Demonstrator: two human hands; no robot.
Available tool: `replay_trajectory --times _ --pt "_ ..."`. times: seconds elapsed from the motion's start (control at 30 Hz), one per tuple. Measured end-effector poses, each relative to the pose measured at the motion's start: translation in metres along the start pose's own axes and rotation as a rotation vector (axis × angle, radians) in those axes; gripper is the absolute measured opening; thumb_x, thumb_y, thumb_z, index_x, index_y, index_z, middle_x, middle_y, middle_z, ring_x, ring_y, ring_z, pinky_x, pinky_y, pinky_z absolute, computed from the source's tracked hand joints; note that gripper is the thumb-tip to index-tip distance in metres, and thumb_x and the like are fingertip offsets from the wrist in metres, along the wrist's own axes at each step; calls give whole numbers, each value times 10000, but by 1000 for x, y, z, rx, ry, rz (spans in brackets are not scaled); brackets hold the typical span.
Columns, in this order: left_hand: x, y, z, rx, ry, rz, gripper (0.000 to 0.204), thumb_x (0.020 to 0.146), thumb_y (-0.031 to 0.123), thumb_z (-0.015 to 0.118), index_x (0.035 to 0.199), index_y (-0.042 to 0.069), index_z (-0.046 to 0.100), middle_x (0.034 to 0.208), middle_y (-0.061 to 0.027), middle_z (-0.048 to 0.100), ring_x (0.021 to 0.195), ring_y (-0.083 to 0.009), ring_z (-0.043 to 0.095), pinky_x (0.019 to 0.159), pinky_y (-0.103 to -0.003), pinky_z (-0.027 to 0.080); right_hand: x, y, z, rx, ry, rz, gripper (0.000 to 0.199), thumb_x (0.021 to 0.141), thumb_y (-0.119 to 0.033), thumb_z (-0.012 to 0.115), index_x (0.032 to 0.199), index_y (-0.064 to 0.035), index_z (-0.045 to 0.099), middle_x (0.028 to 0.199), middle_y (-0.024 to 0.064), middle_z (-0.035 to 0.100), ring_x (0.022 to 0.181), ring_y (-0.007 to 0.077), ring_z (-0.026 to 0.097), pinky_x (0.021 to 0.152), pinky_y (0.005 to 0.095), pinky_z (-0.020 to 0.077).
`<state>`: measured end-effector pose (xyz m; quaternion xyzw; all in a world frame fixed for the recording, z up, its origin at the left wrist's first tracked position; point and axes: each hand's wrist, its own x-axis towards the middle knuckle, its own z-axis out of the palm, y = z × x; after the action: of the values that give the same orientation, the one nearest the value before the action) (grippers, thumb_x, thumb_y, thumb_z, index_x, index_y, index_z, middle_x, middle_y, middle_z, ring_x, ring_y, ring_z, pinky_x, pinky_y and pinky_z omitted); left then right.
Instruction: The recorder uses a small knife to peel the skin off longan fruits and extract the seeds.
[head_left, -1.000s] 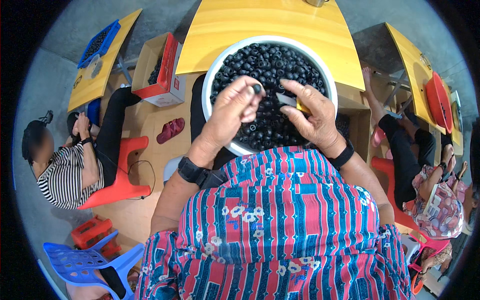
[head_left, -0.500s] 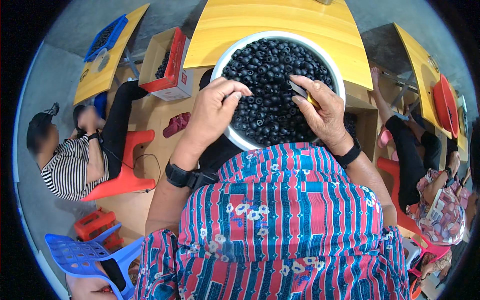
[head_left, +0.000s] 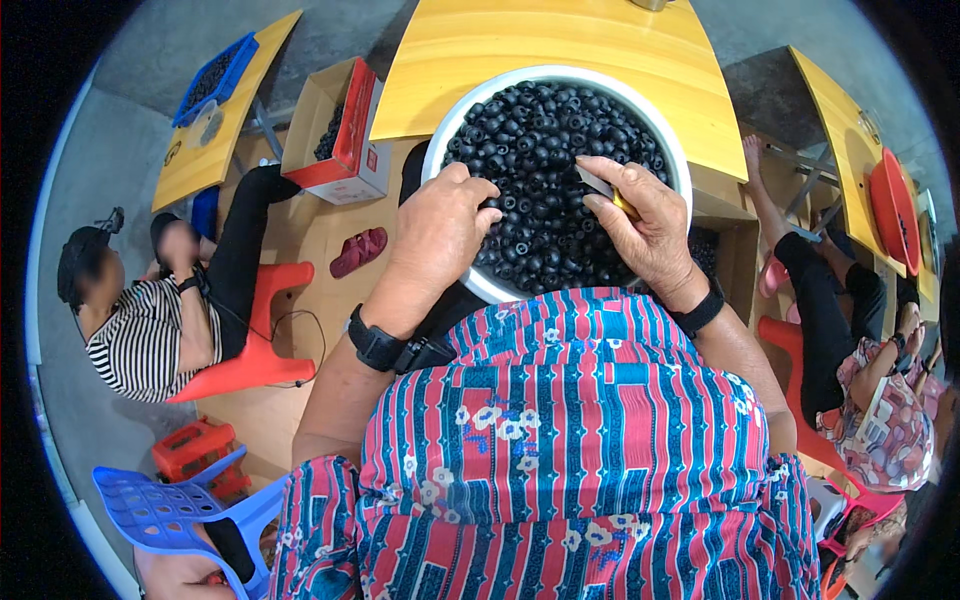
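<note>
A round white basin full of small black ring-shaped parts sits before me, against my lap and the table edge. My left hand is over its left side, fingers curled and thumb close to them. Whatever lies between those fingertips blends with the dark pile. Over the right side of the basin, my right hand grips a small knife. Its short blade points up and left, and its yellow handle is mostly covered by the fingers.
A yellow table stands beyond the basin. A red-and-white carton with black parts is at its left, near dark red slippers. People sit at side tables, left and right. A blue chair and red stools are behind left.
My left hand has shifted slightly down and left, and its fingers have curled closer to the thumb. The right hand with the knife stays almost where it was.
</note>
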<state>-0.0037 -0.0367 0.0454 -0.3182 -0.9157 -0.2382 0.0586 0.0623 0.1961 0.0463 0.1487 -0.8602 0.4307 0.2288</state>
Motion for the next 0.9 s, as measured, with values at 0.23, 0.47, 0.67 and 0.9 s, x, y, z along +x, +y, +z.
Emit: replay_trajectory --times 0.23,0.47,0.67,0.9 --pt "8 4 0 -608 -75 -37 218 820 181 737 972 31 694 828 -49 655 784 -141 613 716 -273 476 1 3 0 27 30 16 349 789 -46 705 1133 -69 654 867 120 662 748 239 644 664 313 500" --pt "16 16 16 -1021 -232 -46 238 842 240 748 924 30 673 822 40 601 797 -34 521 693 -201 438 1 3 3 195 -105 -36 367 782 -122 731 1140 -85 658 925 128 679 835 270 664 747 330 511" --pt "20 16 32 -1205 -343 -118 311 851 317 738 946 38 636 760 56 534 639 -5 424 544 -167 336 -2 8 4 152 -152 -22 354 779 -158 736 1126 -128 672 901 102 681 804 258 667 705 318 516" --pt "12 22 42 -1473 -352 -275 279 922 314 657 967 39 654 699 74 493 565 8 388 477 -160 310 -2 6 4 160 -93 76 299 724 -124 796 1001 -74 697 858 99 682 777 228 668 695 306 515"
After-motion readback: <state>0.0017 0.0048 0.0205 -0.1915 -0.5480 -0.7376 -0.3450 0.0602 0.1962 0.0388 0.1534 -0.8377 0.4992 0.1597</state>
